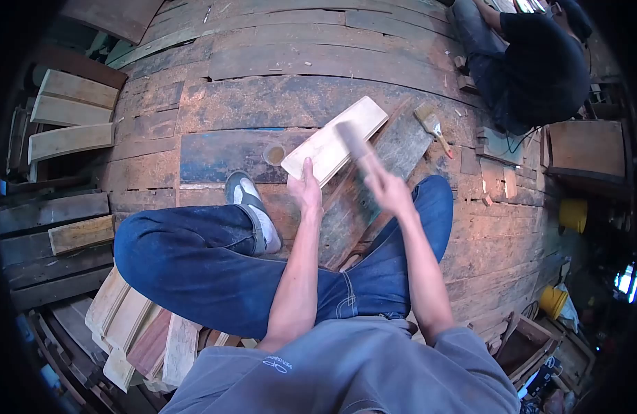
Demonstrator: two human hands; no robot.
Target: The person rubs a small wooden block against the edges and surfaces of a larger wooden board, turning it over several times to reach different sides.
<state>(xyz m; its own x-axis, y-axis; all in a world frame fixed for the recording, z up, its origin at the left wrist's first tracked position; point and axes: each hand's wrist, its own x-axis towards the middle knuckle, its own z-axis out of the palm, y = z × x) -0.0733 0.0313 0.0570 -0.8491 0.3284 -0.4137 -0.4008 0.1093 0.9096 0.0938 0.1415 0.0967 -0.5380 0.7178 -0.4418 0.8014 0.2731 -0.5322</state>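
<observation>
Okay, my left hand (306,188) has the near end of the pale wood board (335,141), thumb on top, board angled up and away. Right hand (389,192) clenched round a tool handle, blurred, maybe a hammer or mallet (355,141), its head over the board's right edge. Weathered plank (394,155) under and right of the board. Small cup (274,154) just beyond and left of my left hand; paintbrush (433,128) beyond and right of my right.
</observation>
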